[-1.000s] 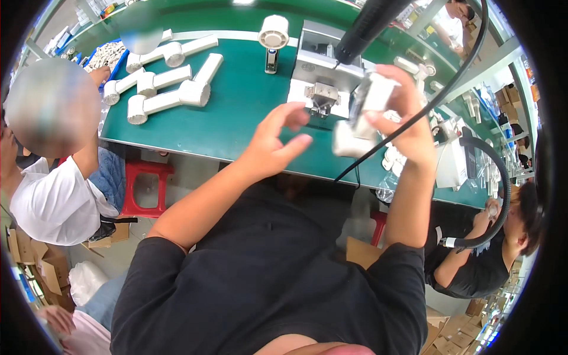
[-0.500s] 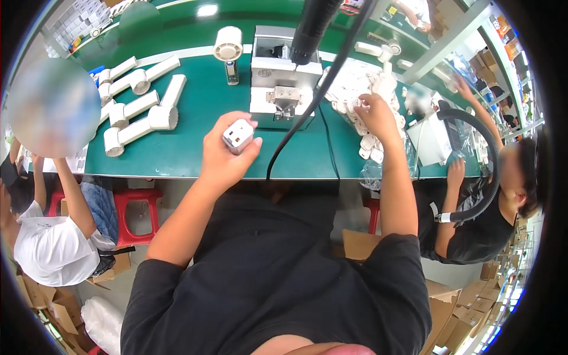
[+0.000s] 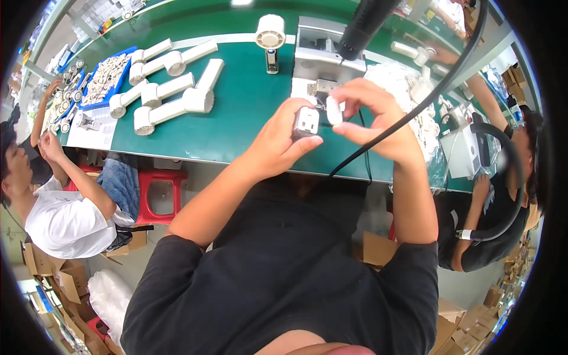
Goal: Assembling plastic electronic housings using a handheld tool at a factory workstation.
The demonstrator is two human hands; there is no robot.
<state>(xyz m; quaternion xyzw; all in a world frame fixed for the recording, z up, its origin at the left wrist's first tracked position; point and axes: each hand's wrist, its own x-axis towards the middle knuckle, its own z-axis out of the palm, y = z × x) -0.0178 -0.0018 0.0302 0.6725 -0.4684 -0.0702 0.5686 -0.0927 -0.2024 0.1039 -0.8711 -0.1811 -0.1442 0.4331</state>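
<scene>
My left hand [image 3: 273, 141] is wrapped around a small white block [image 3: 306, 120] with dark slots in its end face and a greyish side. Close to its right, my right hand [image 3: 387, 118] pinches a small white rounded plastic piece [image 3: 333, 110] between thumb and fingers. The piece is beside the block; whether the two touch, I cannot tell. Both hands are above the near part of the green table [image 3: 236, 133], in front of a grey-and-white bench machine [image 3: 325, 66]. My right hand partly covers the machine's lower front and the pile of white parts behind it.
A black cable [image 3: 408, 115] crosses in front of my right wrist. A black tube [image 3: 370, 26] hangs over the machine. White jointed housings [image 3: 168, 112] lie left; a round-headed white device [image 3: 271, 36] stands beside the machine. White parts [image 3: 423, 97] lie right. Co-workers sit on both sides.
My right hand has left the white pile and come to the block, now holding a white piece. The view has shifted left, so the table and machine appear farther right.
</scene>
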